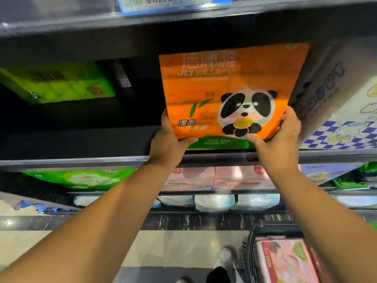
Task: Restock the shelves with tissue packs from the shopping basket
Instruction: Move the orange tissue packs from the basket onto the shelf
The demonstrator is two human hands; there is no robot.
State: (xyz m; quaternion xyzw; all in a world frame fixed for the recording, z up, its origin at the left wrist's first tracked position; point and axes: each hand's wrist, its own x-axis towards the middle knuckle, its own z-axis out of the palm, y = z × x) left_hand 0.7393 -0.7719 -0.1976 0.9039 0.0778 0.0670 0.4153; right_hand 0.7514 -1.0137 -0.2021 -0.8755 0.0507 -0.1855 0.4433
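Observation:
An orange tissue pack with a panda picture stands upright at the front of a dark shelf, just above its front rail. My left hand grips its lower left corner and my right hand grips its lower right corner. Both arms reach up from below. The shopping basket sits on the floor at the lower right with a pink tissue pack inside.
A green pack lies far left on the same shelf. A white and blue checked pack stands right against the orange one. Lower shelves hold green, pink and white packs. A dark gap lies between the green and orange packs.

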